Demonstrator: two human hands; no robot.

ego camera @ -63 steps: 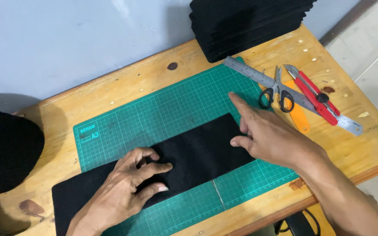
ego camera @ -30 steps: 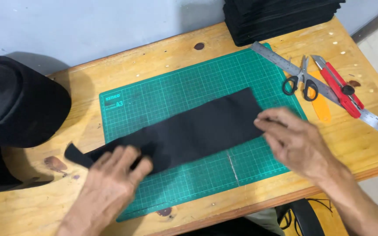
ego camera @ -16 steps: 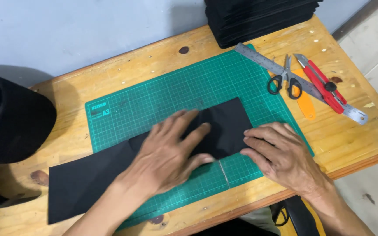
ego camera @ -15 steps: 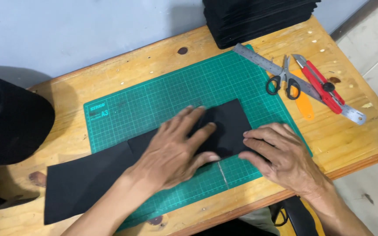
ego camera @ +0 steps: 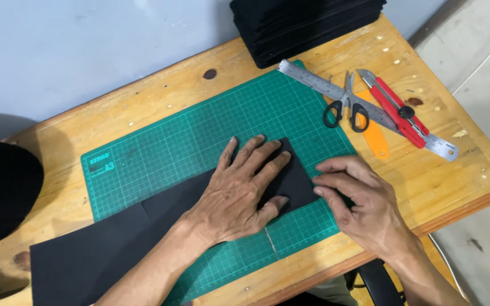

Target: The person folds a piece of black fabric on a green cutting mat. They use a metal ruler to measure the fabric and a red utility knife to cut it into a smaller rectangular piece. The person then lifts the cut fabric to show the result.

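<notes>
One long strip of black foam sheet (ego camera: 143,238) lies slantwise across the green cutting mat (ego camera: 199,141), its right end on the mat and its left end hanging past the mat onto the wooden counter (ego camera: 143,96). The left hand (ego camera: 236,195) lies flat on the right part of the strip, fingers spread and pressing down. The right hand (ego camera: 358,207) is just beside the right end of the strip, fingers bent and close together, the tips touching the edge; I cannot tell if it pinches the sheet or only pushes on it.

I think the main risk is that the strip slides or turns under the palm, because most of its length is free and lies off the mat. Uneven pressure from the right fingers could also lift or crease the end.

Farther out, near the right hand, lie an orange flat piece (ego camera: 374,139), black-handled scissors (ego camera: 344,107), a steel ruler (ego camera: 336,90) and a red utility knife (ego camera: 395,107), well apart from the strip. A stack of black sheets (ego camera: 307,25) sits at the far edge, and a dark round thing (ego camera: 1,192) at the left.
</notes>
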